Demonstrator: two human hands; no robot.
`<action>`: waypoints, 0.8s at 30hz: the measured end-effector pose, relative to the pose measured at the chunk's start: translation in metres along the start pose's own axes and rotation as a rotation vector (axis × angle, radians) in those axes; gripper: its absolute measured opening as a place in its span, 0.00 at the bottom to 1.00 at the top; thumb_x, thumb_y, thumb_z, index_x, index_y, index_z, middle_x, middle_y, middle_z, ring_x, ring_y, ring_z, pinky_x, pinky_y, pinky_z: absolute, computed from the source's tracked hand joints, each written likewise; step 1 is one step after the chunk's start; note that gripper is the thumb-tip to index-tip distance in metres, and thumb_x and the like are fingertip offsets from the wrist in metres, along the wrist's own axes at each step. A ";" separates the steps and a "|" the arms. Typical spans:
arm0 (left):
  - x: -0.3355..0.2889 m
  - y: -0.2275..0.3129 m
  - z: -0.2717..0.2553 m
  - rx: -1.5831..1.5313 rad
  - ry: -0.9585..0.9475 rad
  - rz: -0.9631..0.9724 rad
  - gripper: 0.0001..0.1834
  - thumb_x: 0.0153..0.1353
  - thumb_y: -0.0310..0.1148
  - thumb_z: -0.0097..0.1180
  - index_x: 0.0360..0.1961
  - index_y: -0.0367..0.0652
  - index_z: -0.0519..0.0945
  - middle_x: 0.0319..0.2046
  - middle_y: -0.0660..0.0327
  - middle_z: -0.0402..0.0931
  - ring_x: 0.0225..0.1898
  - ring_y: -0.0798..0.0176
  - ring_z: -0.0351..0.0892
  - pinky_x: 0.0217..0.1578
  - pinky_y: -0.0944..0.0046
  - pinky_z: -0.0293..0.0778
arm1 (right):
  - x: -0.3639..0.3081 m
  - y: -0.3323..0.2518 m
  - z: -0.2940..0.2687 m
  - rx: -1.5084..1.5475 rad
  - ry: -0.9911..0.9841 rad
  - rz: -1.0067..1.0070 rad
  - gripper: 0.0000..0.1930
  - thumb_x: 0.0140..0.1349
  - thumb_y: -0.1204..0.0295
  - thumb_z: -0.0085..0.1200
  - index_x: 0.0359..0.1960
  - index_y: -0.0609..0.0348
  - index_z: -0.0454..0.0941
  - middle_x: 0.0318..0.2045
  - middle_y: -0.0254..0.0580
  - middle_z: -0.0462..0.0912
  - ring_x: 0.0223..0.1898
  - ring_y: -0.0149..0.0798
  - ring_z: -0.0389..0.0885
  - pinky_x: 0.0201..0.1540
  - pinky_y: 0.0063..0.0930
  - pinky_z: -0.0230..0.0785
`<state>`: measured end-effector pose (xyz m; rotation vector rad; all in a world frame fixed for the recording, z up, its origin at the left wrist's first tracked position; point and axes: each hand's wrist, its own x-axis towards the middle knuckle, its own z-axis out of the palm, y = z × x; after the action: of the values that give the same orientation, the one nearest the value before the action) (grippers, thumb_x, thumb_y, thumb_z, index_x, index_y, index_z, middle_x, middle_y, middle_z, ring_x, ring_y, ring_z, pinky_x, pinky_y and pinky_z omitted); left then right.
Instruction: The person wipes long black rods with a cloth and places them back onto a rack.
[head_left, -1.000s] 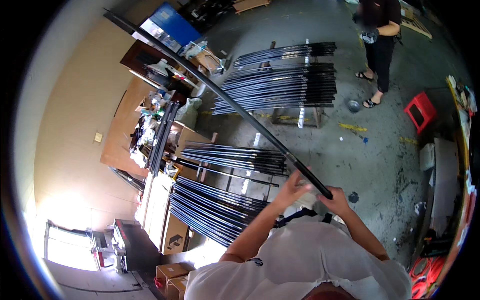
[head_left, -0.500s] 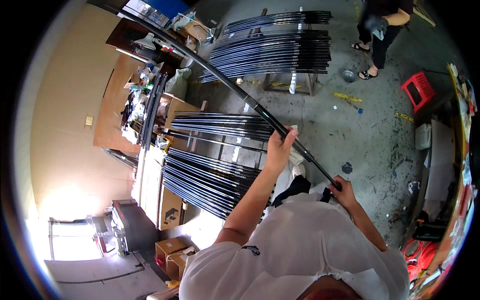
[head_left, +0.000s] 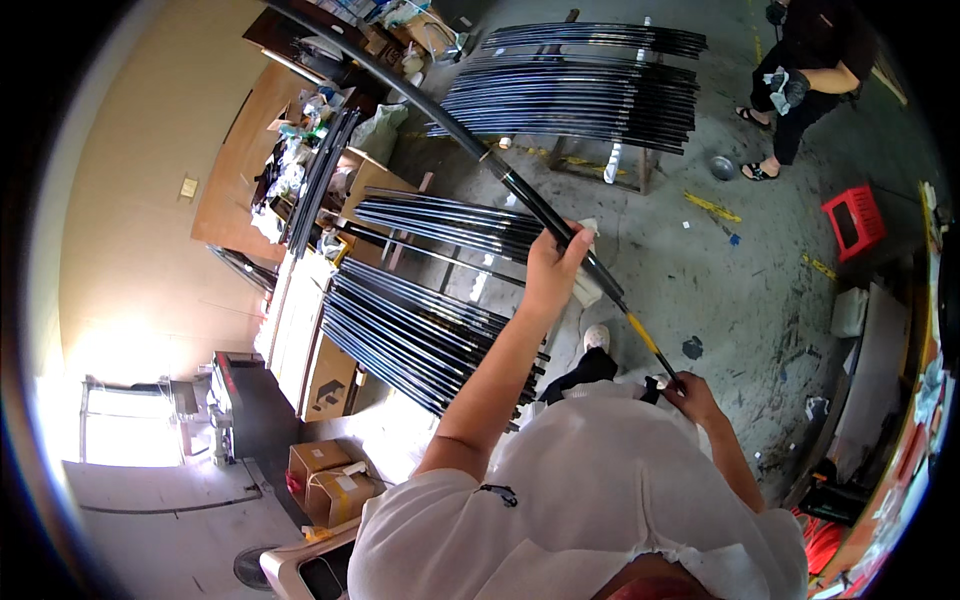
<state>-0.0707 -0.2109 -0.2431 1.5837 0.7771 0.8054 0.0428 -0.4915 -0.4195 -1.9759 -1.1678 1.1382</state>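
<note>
Gripped at both ends of the reach: left hand (head_left: 548, 272) pressing a white cloth (head_left: 588, 285) round the long black rod (head_left: 470, 140), right hand (head_left: 690, 395) closed on its yellow-banded butt. Wiped, seemingly, only partway; long upper stretch left.

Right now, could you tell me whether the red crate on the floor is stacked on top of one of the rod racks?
No, the red crate sits alone on the bare concrete floor, apart from the rod racks.
</note>
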 end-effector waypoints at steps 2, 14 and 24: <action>0.006 -0.002 -0.005 0.060 -0.024 0.006 0.11 0.59 0.36 0.56 0.32 0.38 0.72 0.24 0.68 0.69 0.28 0.75 0.64 0.30 0.73 0.62 | 0.011 -0.016 -0.001 0.195 0.082 -0.110 0.10 0.56 0.70 0.55 0.34 0.63 0.71 0.24 0.46 0.75 0.27 0.38 0.75 0.33 0.28 0.67; 0.018 0.010 -0.003 0.063 -0.034 0.064 0.12 0.58 0.37 0.57 0.31 0.38 0.73 0.22 0.69 0.68 0.26 0.76 0.63 0.27 0.73 0.61 | 0.038 -0.066 -0.017 0.133 -0.131 -0.178 0.09 0.59 0.70 0.51 0.35 0.64 0.69 0.23 0.44 0.75 0.23 0.38 0.72 0.31 0.29 0.66; 0.049 0.024 -0.031 0.059 0.135 0.081 0.12 0.59 0.36 0.55 0.35 0.37 0.74 0.26 0.67 0.70 0.30 0.73 0.66 0.32 0.71 0.65 | 0.074 -0.142 -0.029 0.279 0.065 -0.248 0.10 0.59 0.72 0.51 0.40 0.63 0.68 0.25 0.39 0.76 0.26 0.32 0.73 0.32 0.25 0.67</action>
<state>-0.0686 -0.1563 -0.2113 1.6343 0.8439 0.9636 0.0307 -0.3624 -0.3213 -1.5984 -1.1172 1.0371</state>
